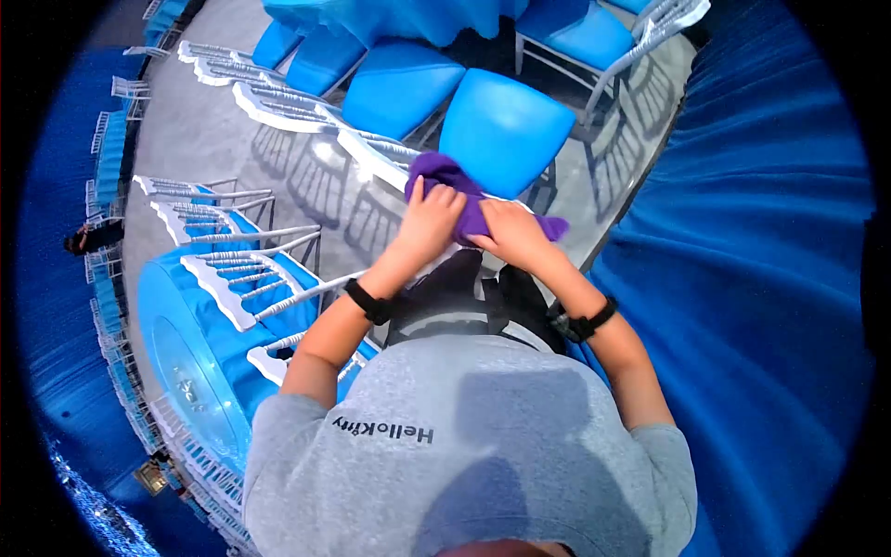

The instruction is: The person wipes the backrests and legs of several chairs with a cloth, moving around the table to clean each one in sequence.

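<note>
A purple cloth (pixel 444 174) lies bunched over the top of a white chair back, beside a blue seat (pixel 506 130). My left hand (pixel 429 219) is closed on the cloth's left part, its fingers curled over the fabric. Close beside it, my right hand (pixel 510 232) grips the cloth's right part, and a purple end sticks out past it. The hands cover much of the chair's top rail. Both wrists wear black bands.
White chairs with blue seats (pixel 404 88) stand in a row ahead, by a blue-draped table (pixel 399 17). More chairs (pixel 223 278) surround a round table (pixel 190 371) at left. A blue curtain (pixel 742 278) hangs at right. A person (pixel 93 238) is at far left.
</note>
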Demonstrator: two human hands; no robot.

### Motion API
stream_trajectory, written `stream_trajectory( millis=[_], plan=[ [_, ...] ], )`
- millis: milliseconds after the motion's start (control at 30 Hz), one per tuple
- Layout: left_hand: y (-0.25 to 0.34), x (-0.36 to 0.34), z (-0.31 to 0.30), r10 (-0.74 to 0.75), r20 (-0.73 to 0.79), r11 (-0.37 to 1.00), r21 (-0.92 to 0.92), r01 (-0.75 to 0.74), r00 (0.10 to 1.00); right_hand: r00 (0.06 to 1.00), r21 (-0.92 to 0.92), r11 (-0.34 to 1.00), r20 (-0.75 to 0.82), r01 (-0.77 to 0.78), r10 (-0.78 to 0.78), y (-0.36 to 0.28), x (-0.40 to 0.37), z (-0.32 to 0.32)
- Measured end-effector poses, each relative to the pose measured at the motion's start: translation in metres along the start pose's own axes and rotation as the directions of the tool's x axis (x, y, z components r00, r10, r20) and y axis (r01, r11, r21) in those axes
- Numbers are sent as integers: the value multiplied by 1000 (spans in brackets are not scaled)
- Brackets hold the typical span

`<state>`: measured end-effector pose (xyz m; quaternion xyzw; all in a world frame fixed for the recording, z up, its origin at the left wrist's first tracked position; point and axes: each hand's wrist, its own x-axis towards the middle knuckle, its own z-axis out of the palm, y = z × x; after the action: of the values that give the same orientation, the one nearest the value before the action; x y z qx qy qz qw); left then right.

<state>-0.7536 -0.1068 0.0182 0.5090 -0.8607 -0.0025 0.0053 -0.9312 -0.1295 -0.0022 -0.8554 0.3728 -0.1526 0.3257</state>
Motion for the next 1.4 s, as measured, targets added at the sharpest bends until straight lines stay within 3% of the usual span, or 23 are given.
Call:
stream_trajectory(
  millis=[67, 133, 200, 233, 267, 333, 367, 467, 600, 700, 800, 867, 967, 1000, 1067, 1100, 1133, 1233, 1333, 1400],
  plan=[
    [-46, -2, -6, 27, 106, 958, -287, 5, 994, 988, -10, 992, -88, 124, -124, 0, 35, 25],
    [-85, -13, 2, -119, 22, 941, -315, 120, 993, 997, 16, 997, 15, 70, -71, -6, 67, 40],
    [-115, -11, 10, -63, 44, 950, -303, 73, 997, 998, 31, 998, 14, 54, -55, -8, 90, 58],
    [-117, -9, 13, -14, -51, 962, -271, 0, 999, 1000, 68, 997, 4, 26, -27, -9, 94, 61],
    [-113, -8, 17, -26, -75, 961, -276, 4, 997, 999, 45, 998, 10, 37, -38, -6, 94, 60],
    [-93, 5, 15, -11, 154, 980, -196, 42, 988, 989, -38, 996, 125, -78, 82, -6, 90, 54],
    [-88, 10, 20, 32, 104, 965, -264, -3, 994, 989, -127, 989, 112, -78, 93, -6, 83, 51],
    [-64, 29, 20, 75, 207, 954, -300, -9, 976, 981, -175, 976, 122, -126, 149, 3, 54, 36],
    [-13, 52, 13, 283, 366, 923, -355, -148, 886, 963, -202, 952, 100, -228, 252, 7, 5, 2],
    [12, 65, 25, 320, 313, 884, -439, -163, 894, 980, -206, 958, -28, -199, 198, 21, -23, -3],
    [14, 63, 27, 287, 342, 888, -445, -115, 895, 975, -218, 951, -69, -221, 211, 15, -26, -6],
    [2, 52, 25, 254, 329, 883, -463, -79, 910, 974, -209, 952, -12, -223, 226, 10, -14, -8],
    [-25, 37, 19, 166, 253, 947, -312, -82, 953, 976, -200, 962, 77, -184, 203, 9, 20, 8],
    [-36, 34, 22, 179, 270, 963, -245, -112, 946, 980, -204, 969, 112, -139, 164, 8, 36, 15],
    [-66, 29, 16, 86, 322, 985, -168, -33, 943, 985, -190, 978, 134, -83, 109, -10, 71, 23],
    [-86, 24, 15, 84, 288, 983, -182, -31, 954, 979, -95, 991, 172, -94, 110, -12, 88, 30],
    [-106, 19, 16, 82, 255, 980, -196, -31, 963, 985, -95, 995, 164, -40, 55, -16, 103, 37],
    [-144, 8, 23, 28, 103, 1000, -12, -27, 994, 999, -66, 998, 46, -13, 17, -27, 123, 56],
    [-144, 10, 33, -33, 78, 999, 31, 31, 996, 998, -23, 999, 43, -44, 45, -30, 119, 55],
    [-127, 16, 32, -28, 182, 999, 36, 22, 983, 990, -64, 993, 92, -97, 103, -21, 109, 52]
  ],
)
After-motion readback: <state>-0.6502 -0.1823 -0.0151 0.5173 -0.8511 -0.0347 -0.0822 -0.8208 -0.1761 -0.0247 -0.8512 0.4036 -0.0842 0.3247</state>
